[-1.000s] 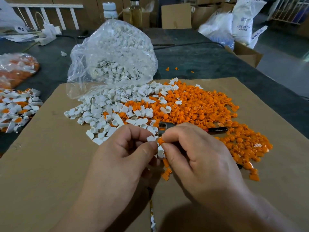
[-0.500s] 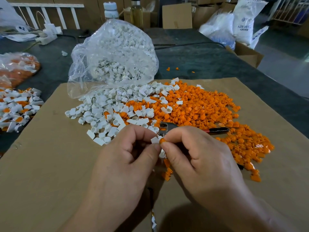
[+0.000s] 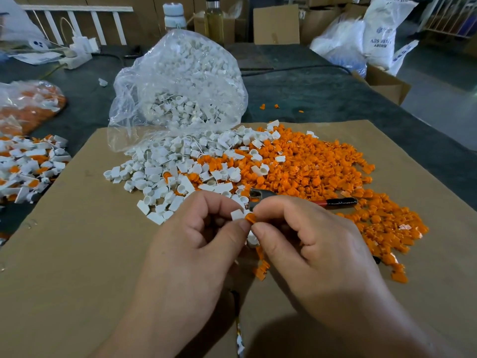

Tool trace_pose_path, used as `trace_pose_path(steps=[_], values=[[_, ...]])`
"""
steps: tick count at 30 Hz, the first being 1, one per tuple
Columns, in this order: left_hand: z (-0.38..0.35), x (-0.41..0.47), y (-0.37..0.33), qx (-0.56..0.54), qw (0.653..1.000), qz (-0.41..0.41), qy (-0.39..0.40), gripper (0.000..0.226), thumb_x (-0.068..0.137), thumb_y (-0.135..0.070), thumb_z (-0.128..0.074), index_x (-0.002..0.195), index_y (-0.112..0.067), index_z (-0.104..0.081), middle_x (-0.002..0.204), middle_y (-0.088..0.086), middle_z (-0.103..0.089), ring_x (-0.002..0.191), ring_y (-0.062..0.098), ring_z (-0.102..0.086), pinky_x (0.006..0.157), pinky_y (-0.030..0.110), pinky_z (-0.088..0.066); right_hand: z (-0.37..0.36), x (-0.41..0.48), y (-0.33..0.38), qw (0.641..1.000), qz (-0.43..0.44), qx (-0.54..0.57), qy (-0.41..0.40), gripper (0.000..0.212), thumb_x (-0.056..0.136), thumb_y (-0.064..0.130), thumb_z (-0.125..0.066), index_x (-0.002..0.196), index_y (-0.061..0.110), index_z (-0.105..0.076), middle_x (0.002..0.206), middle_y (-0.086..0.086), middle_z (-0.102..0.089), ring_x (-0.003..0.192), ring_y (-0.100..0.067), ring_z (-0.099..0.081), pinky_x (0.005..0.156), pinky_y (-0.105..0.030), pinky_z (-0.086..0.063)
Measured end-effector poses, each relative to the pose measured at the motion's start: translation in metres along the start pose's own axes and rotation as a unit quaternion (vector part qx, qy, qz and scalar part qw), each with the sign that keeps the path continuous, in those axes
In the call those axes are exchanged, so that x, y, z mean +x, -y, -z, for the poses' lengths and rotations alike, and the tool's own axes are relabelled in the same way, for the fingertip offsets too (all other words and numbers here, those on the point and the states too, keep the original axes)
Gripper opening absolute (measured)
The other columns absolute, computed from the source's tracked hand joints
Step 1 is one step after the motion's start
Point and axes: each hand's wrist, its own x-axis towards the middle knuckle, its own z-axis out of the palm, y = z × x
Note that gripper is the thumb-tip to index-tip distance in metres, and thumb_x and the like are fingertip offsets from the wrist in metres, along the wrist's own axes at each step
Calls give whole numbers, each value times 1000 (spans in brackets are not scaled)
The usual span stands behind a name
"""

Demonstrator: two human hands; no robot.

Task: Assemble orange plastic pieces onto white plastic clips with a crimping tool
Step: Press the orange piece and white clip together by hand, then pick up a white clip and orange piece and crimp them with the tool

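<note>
White clip point(image 3: 237, 214) sits pinched in our left hand point(image 3: 196, 244), above the cardboard sheet point(image 3: 77, 254), touching the orange piece point(image 3: 250, 217) that our right hand point(image 3: 309, 244) pinches between thumb and forefinger. Just behind our knuckles lies the crimping tool point(image 3: 338, 202), seemingly on the orange heap point(image 3: 322, 171), its head partly hidden. Loose white clips point(image 3: 165, 171) spill from a clear bag point(image 3: 180, 81) beyond

Both hands meet in the middle of the view with their backs turned up, forearms running off the near edge. The left hand point(image 3: 196, 244) pinches a white clip point(image 3: 237, 214) between thumb and bent forefinger. The right hand point(image 3: 309, 244) pinches an orange piece point(image 3: 250, 218) against it, its other fingers curled under.
</note>
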Motion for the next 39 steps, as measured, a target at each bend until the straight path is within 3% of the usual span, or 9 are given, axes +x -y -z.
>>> trace_pose_path(steps=[3,8,12,14,16,20,25,35,39], values=[[1,0,-2,-20,1000,4,3,9,76,-30,-73,83,-34,-69,64,1,-69,53,13,-65,47,17,-50,0,1,0,1000,-1,9,-5,15,92,47,-46,98,39,-57,89,19,-61,84,1,-60,69,-21,-49],[0,-1,-2,8,1000,2,-10,30,61,-54,-70,88,-40,-67,65,-2,-68,58,18,-65,51,25,-54,0,2,1,1000,1,6,13,15,94,44,-46,96,36,-59,83,16,-60,80,-4,-60,65,-26,-47],[0,2,1,-2,1000,-3,-18,10,75,-33,-71,85,-36,-69,62,-2,-68,52,10,-62,47,15,-48,3,5,-2,999,11,-36,15,19,94,44,-45,98,34,-61,91,19,-59,89,-3,-58,67,-20,-47],[1,4,2,-43,999,17,-13,9,78,-21,-73,80,-30,-70,59,2,-66,49,10,-59,45,15,-47,11,9,-9,993,10,-115,-11,24,94,40,-47,108,28,-62,105,17,-60,102,-2,-53,80,-12,-40],[2,7,2,-99,994,45,-6,10,76,-13,-73,75,-23,-71,57,6,-65,49,11,-59,45,17,-46,20,14,-19,980,-24,-199,17,38,90,35,-49,127,27,-53,123,11,-55,118,-8,-42,94,-16,-31],[10,12,1,-201,976,82,6,14,58,-24,-77,69,-20,-69,60,9,-61,52,14,-57,43,20,-45,29,15,-36,920,-98,-321,202,67,88,46,-43,148,35,-14,147,9,-27,137,-14,-19,114,-36,-21],[13,14,2,-220,971,90,20,13,66,-11,-76,68,-20,-68,61,8,-60,53,16,-56,43,21,-44,30,18,-42,905,-103,-352,216,70,90,48,-45,148,38,-8,152,10,-23,139,-17,-20,114,-38,-20],[14,16,4,-234,968,93,9,8,61,-19,-75,68,-21,-70,62,9,-60,53,16,-57,41,22,-44,27,25,-50,914,-81,-344,201,64,84,56,-42,144,41,-25,122,14,-43,113,-16,-29,97,-40,-28],[16,17,6,-228,969,93,7,11,67,-11,-76,69,-20,-70,66,7,-61,54,16,-58,42,23,-43,32,23,-51,912,-82,-354,192,62,83,62,-41,141,43,-28,118,14,-49,115,-17,-31,95,-41,-29]])
